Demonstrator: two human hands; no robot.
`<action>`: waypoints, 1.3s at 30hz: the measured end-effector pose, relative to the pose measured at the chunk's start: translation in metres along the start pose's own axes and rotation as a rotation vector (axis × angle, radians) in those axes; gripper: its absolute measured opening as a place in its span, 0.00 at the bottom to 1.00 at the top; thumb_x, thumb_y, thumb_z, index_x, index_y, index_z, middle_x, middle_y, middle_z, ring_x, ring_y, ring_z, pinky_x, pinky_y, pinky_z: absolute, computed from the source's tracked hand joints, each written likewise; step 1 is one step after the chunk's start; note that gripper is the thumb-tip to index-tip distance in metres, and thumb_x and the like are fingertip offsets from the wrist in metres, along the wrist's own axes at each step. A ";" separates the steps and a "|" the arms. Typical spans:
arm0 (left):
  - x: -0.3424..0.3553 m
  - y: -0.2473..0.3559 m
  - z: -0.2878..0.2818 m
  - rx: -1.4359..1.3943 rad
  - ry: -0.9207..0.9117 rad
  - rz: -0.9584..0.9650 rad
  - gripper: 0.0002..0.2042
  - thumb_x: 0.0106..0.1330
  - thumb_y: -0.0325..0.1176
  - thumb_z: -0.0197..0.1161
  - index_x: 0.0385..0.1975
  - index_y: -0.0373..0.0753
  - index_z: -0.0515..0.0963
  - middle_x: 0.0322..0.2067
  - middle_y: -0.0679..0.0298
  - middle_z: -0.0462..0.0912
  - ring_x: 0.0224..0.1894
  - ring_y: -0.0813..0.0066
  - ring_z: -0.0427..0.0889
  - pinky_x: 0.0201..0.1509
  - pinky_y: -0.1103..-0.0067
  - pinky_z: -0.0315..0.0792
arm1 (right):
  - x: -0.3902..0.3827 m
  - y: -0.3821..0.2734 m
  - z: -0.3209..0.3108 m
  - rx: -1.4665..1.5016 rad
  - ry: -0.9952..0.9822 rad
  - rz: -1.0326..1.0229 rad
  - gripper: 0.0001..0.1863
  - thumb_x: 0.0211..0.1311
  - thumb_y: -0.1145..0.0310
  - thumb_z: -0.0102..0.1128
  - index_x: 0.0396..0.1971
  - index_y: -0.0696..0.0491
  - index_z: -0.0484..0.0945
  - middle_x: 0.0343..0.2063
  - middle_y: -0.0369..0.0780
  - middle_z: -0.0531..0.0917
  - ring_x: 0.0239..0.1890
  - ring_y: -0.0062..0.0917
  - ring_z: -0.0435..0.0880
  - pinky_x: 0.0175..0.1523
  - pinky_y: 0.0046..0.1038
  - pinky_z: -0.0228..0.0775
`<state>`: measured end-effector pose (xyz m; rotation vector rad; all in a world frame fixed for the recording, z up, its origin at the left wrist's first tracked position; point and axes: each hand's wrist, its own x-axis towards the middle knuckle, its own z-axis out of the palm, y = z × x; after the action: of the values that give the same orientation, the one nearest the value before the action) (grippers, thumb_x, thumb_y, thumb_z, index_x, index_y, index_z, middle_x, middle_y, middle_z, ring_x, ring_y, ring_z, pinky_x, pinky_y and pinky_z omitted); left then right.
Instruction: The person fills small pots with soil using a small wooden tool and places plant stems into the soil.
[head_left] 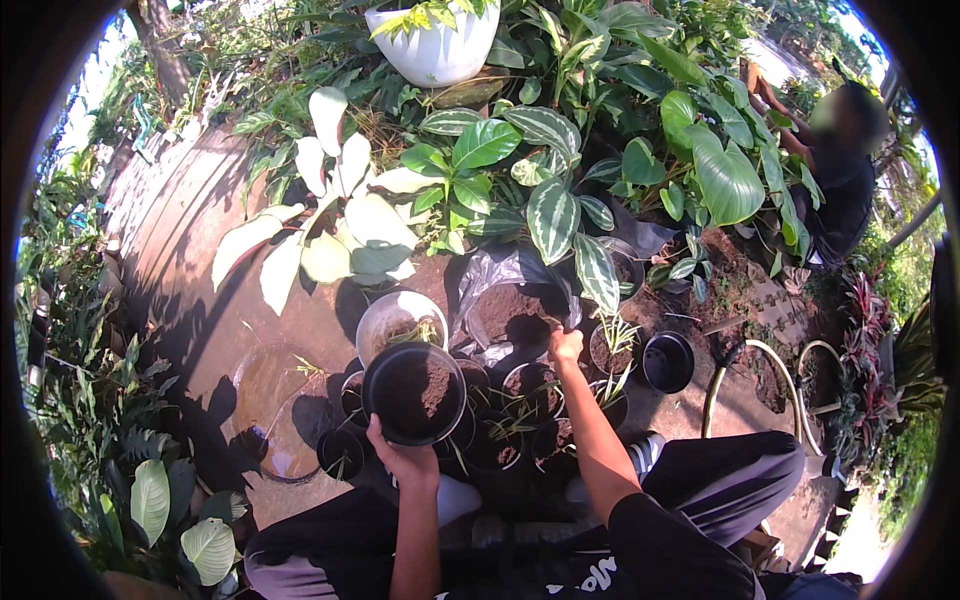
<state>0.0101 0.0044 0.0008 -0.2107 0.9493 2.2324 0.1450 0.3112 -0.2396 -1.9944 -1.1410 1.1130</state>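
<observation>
Lettering (603,574) in white marks the shirt (660,545) below both grips. Left grip (408,458), thumb raised, holds a pot (425,437) above it; right grip (566,345), arm outstretched, curls beside the bag (487,272), its hold unclear.

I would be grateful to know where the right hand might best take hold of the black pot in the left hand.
The black pot is probably best gripped at the right of its rim, coming from the right: the left hand holds the near-left edge, the round rim's right side looks free, and soil inside discourages reaching deep.
</observation>
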 end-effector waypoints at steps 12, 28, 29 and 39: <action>0.005 -0.002 -0.012 -0.016 0.065 -0.022 0.29 0.66 0.54 0.56 0.60 0.40 0.69 0.58 0.65 0.75 0.60 0.70 0.73 0.64 0.71 0.66 | 0.028 0.009 0.004 0.144 -0.081 0.021 0.16 0.66 0.59 0.59 0.35 0.59 0.72 0.16 0.39 0.75 0.13 0.24 0.74 0.15 0.28 0.65; 0.000 0.010 -0.007 -0.101 0.011 0.030 0.26 0.69 0.53 0.52 0.59 0.40 0.70 0.57 0.64 0.76 0.59 0.68 0.74 0.64 0.70 0.66 | 0.002 0.001 -0.002 0.779 -0.486 0.128 0.08 0.68 0.60 0.57 0.36 0.49 0.76 0.16 0.31 0.68 0.11 0.14 0.62 0.13 0.18 0.48; 0.001 0.008 -0.009 -0.106 0.005 0.021 0.26 0.69 0.53 0.52 0.59 0.40 0.70 0.57 0.64 0.76 0.59 0.68 0.74 0.64 0.70 0.66 | -0.003 0.000 -0.007 0.751 -0.500 0.113 0.08 0.68 0.60 0.57 0.36 0.49 0.76 0.16 0.30 0.67 0.11 0.14 0.61 0.13 0.17 0.48; 0.002 0.006 -0.016 -0.122 0.035 -0.025 0.25 0.68 0.50 0.53 0.58 0.38 0.71 0.55 0.61 0.78 0.58 0.67 0.76 0.63 0.69 0.67 | -0.109 -0.051 -0.083 0.490 -0.660 -0.022 0.14 0.70 0.62 0.55 0.51 0.52 0.78 0.15 0.27 0.67 0.09 0.09 0.58 0.12 0.16 0.50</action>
<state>0.0025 -0.0085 -0.0082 -0.3165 0.8249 2.2725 0.1663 0.2326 -0.1185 -1.2615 -1.0397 1.9031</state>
